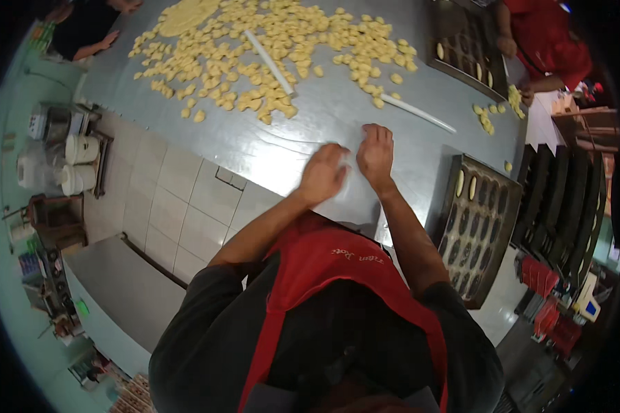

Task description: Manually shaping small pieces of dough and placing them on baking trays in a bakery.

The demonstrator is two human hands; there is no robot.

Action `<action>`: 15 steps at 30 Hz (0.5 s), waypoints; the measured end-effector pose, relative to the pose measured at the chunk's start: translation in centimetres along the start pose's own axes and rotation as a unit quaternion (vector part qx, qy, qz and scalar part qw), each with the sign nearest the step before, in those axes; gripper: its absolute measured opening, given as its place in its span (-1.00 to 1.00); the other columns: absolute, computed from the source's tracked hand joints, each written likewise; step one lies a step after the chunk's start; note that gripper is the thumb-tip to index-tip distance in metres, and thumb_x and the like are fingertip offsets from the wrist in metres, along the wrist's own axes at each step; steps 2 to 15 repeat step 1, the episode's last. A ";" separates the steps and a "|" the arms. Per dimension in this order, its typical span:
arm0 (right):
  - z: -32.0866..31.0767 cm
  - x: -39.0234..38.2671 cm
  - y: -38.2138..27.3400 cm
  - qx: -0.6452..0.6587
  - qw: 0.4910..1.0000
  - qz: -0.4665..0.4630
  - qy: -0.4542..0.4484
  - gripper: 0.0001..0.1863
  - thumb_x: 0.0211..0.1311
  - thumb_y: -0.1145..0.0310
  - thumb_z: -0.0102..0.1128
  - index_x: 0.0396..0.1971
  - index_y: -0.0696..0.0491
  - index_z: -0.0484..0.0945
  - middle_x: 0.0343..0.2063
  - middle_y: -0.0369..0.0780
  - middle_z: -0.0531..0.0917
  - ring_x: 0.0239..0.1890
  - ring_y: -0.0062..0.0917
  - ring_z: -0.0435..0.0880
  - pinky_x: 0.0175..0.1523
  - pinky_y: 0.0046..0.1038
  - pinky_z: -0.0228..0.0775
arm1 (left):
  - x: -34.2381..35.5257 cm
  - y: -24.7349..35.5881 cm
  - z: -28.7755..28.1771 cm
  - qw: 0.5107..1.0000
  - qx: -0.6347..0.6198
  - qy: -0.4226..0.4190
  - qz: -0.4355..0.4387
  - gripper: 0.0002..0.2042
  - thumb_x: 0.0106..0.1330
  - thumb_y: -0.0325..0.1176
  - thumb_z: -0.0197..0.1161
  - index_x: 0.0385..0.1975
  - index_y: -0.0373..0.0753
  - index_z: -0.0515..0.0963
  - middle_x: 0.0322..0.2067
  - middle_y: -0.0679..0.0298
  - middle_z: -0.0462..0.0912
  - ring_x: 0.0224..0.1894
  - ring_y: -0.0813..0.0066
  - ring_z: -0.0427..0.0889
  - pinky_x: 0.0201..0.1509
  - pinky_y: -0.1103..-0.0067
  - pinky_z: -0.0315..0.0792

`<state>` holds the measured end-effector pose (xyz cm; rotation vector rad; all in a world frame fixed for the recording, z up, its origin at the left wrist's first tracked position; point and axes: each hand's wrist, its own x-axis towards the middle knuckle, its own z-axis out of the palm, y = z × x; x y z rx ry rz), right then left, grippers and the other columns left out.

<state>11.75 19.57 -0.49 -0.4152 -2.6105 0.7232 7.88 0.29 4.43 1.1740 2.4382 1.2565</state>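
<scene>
My left hand [323, 175] is over the near edge of the metal table [255, 148], its fingers bent and its thumb apart from them, open with nothing seen in it. Close to its right is my right hand [376, 155], palm down with loosely bent fingers, open; its palm side is hidden. Ahead of my hands lie many small yellow dough pieces [217, 79]. A white rod [269, 63] rests among them, and a second white rod [420, 113] lies to the right. At my right, a dark moulded tray [455, 275] holds two long dough pieces [466, 186] in its far-left hollows.
A larger dough slab [186, 17] lies at the far left. Another dark tray [455, 38] stands far right, beside a person in red [548, 41] handling dough. A second person's hand [107, 40] rests at the far-left edge. Stacked dark trays [554, 199] stand right; white buckets [81, 148] stand left.
</scene>
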 end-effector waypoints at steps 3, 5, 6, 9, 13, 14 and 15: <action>0.9 -1.8 -1.4 -0.056 0.997 -0.048 -0.004 -0.20 0.17 0.46 0.42 0.49 -0.10 0.47 0.51 -0.05 0.42 0.47 -0.01 0.40 0.50 0.10 0.28 | -0.1 -2.3 -2.3 0.997 0.029 0.027 -0.067 -0.58 0.39 -0.41 0.36 0.24 -0.26 0.58 0.17 -0.09 0.62 0.24 -0.12 0.61 0.36 0.12 0.49; 0.9 -1.8 -1.4 -0.056 0.997 -0.048 -0.004 -0.20 0.17 0.46 0.42 0.49 -0.10 0.47 0.51 -0.05 0.42 0.47 -0.01 0.40 0.50 0.10 0.28 | -0.1 -2.3 -2.3 0.997 0.029 0.027 -0.067 -0.58 0.39 -0.41 0.36 0.24 -0.26 0.58 0.17 -0.09 0.62 0.24 -0.12 0.61 0.36 0.12 0.49; 0.9 -1.8 -1.4 -0.056 0.997 -0.048 -0.004 -0.20 0.17 0.46 0.42 0.49 -0.10 0.47 0.51 -0.05 0.42 0.47 -0.01 0.40 0.50 0.10 0.28 | -0.1 -2.3 -2.3 0.997 0.029 0.027 -0.067 -0.58 0.39 -0.41 0.36 0.24 -0.26 0.58 0.17 -0.09 0.62 0.24 -0.12 0.61 0.36 0.12 0.49; 0.9 -1.8 -1.4 -0.056 0.997 -0.048 -0.004 -0.20 0.17 0.46 0.42 0.49 -0.10 0.47 0.51 -0.05 0.42 0.47 -0.01 0.40 0.50 0.10 0.28 | -0.1 -2.3 -2.3 0.997 0.029 0.027 -0.067 -0.58 0.39 -0.41 0.36 0.24 -0.26 0.58 0.17 -0.09 0.62 0.24 -0.12 0.61 0.36 0.12 0.49; 0.9 -1.8 -1.4 -0.056 0.997 -0.048 -0.004 -0.20 0.17 0.46 0.42 0.49 -0.10 0.47 0.51 -0.05 0.42 0.47 -0.01 0.40 0.50 0.10 0.28 | -0.1 -2.3 -2.3 0.997 0.029 0.027 -0.067 -0.58 0.39 -0.41 0.36 0.24 -0.26 0.58 0.17 -0.09 0.62 0.24 -0.12 0.61 0.36 0.12 0.49; 0.9 -1.8 -1.4 -0.056 0.997 -0.048 -0.004 -0.20 0.17 0.46 0.42 0.49 -0.10 0.47 0.51 -0.05 0.42 0.47 -0.01 0.40 0.50 0.10 0.28 | -0.1 -2.3 -2.3 0.997 0.029 0.027 -0.067 -0.58 0.39 -0.41 0.36 0.24 -0.26 0.58 0.17 -0.09 0.62 0.24 -0.12 0.61 0.36 0.12 0.49; 0.9 -1.8 -1.4 -0.056 0.997 -0.048 -0.004 -0.20 0.17 0.46 0.42 0.49 -0.10 0.47 0.51 -0.05 0.42 0.47 -0.01 0.40 0.50 0.10 0.28 | -0.1 -2.3 -2.3 0.997 0.029 0.027 -0.067 -0.58 0.39 -0.41 0.36 0.24 -0.26 0.58 0.17 -0.09 0.62 0.24 -0.12 0.61 0.36 0.12 0.49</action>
